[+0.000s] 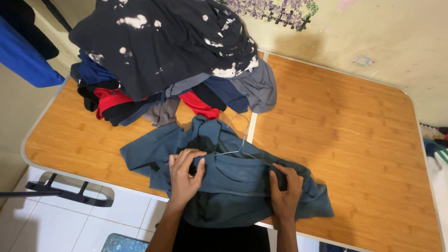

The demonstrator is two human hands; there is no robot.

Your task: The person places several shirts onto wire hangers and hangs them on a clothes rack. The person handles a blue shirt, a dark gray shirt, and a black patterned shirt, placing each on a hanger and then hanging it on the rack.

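Two hands [186,175] gripping soft teal shirt [233,182] (wire-hangered)

Two bare forearms come up from the bottom edge, ending in the left hand [184,175] and the right hand [284,191]. No sleeves reach the wrists or forearms, and there are no gloves. No rings, watch or bands show on either hand. The nails look short and plain. Below the left hand, between the forearms, a strip of dark, near-black clothing shows on the body.
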